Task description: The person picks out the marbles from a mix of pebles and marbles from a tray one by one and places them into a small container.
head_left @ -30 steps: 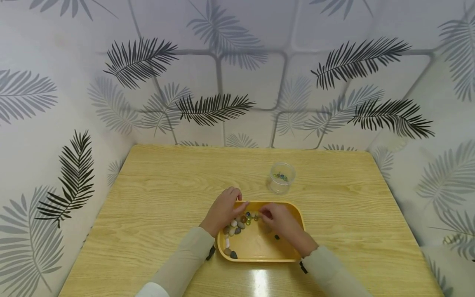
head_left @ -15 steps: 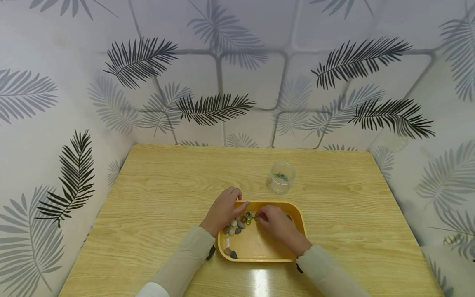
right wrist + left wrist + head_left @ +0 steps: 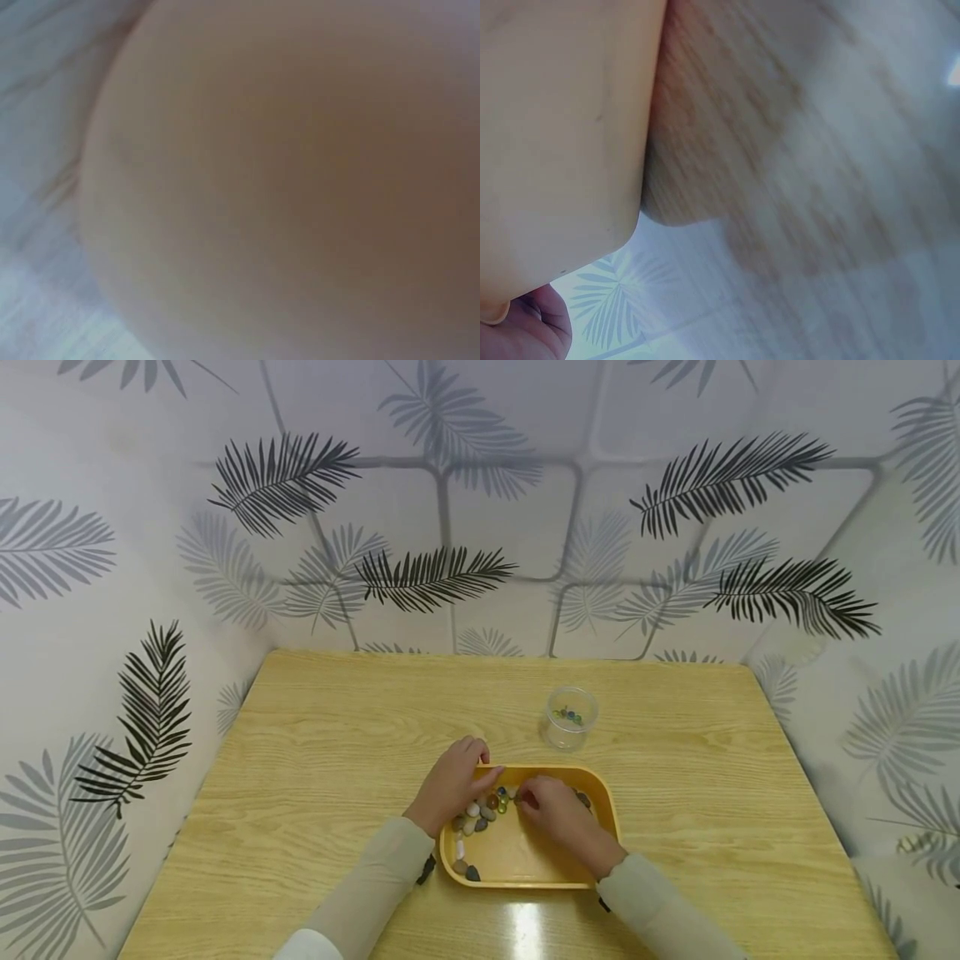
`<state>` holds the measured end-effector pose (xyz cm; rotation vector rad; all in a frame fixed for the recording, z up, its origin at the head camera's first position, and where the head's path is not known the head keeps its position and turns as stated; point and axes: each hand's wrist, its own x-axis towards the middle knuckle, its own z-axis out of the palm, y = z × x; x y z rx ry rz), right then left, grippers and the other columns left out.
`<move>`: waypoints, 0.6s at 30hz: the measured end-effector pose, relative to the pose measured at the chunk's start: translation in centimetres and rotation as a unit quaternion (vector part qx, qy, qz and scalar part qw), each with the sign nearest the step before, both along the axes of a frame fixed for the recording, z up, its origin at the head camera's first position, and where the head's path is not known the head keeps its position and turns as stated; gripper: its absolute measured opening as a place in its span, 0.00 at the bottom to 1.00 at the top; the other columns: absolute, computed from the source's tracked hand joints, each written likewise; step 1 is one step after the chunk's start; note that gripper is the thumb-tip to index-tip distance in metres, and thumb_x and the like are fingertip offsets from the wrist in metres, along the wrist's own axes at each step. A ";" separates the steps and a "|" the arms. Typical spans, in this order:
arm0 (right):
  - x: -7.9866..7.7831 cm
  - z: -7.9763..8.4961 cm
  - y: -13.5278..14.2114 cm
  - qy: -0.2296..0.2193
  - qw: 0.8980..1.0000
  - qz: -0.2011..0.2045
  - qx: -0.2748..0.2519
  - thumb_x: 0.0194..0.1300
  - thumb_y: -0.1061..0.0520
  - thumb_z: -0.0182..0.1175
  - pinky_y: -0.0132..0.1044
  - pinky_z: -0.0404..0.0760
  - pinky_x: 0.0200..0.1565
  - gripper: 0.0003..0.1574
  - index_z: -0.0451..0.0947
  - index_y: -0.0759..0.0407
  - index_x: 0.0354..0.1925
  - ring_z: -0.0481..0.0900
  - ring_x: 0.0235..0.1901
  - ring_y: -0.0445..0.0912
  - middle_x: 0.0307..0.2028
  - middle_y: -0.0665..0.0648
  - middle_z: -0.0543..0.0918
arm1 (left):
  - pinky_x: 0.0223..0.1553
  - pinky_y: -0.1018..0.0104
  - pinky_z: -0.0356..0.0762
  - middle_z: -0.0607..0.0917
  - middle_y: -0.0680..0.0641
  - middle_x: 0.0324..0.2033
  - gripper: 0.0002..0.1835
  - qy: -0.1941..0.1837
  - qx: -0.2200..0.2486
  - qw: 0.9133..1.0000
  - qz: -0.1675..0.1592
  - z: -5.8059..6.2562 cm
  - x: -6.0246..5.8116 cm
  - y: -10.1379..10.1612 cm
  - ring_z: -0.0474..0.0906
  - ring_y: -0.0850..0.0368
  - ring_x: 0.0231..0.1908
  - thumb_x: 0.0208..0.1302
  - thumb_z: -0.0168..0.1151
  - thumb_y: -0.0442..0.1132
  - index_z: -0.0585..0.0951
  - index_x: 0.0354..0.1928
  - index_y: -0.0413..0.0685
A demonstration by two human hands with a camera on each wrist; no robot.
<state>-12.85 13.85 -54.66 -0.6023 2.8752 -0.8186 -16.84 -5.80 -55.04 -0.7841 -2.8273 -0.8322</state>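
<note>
My left hand (image 3: 450, 785) holds the far left corner of a yellow plastic tray (image 3: 517, 887), thumb inside over the rim. In the left wrist view the fingers of that left hand (image 3: 532, 326) curl at the rim, beside the tray's outer wall (image 3: 547, 150). Inside the tray, my right hand (image 3: 558, 810) reaches down with thumb and forefinger pinched at a small glass marble (image 3: 517, 799), mostly hidden by the fingertips. Just left of it lie a few green and blue marbles (image 3: 502, 806) and an amber one (image 3: 492, 802). The tray wall fills most of the right wrist view.
Grey, white and tan pebbles (image 3: 481, 825) lie along the tray's left side, with a dark stone (image 3: 472, 874) in the near left corner. More stones (image 3: 582, 798) show behind the right hand. A clear round cup (image 3: 568, 727) with several marbles stands beyond the tray.
My right hand has shifted slightly left and down onto the marble, uncovering stones at the tray's far right. The left hand keeps its place on the rim.
</note>
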 end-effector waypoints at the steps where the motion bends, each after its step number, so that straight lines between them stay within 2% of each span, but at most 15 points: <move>1: 0.0 -0.1 0.0 0.001 1.000 0.001 0.001 0.58 0.63 0.64 0.35 0.75 0.35 0.02 0.81 0.60 0.33 0.73 0.30 0.40 0.29 0.49 0.78 | 0.29 0.69 0.65 0.68 0.56 0.28 0.15 0.001 -0.001 1.000 0.000 0.0 0.0 0.0 0.63 0.60 0.27 0.65 0.55 0.55 0.70 0.34 0.51; 7: 0.0 -0.3 0.1 0.003 1.000 0.007 0.006 0.57 0.61 0.64 0.33 0.73 0.32 0.02 0.80 0.58 0.32 0.70 0.28 0.39 0.27 0.46 0.76 | 0.28 0.69 0.64 0.67 0.56 0.27 0.15 0.003 0.001 1.000 0.000 -0.1 0.0 0.0 0.62 0.61 0.26 0.65 0.55 0.55 0.70 0.34 0.52; 18: -0.1 -0.7 0.0 0.021 1.000 0.021 0.007 0.57 0.61 0.63 0.32 0.72 0.31 0.03 0.79 0.61 0.30 0.69 0.26 0.39 0.26 0.46 0.75 | 0.28 0.69 0.64 0.67 0.56 0.27 0.15 0.003 -0.001 1.000 0.001 0.0 0.0 0.1 0.63 0.60 0.26 0.64 0.56 0.54 0.70 0.34 0.51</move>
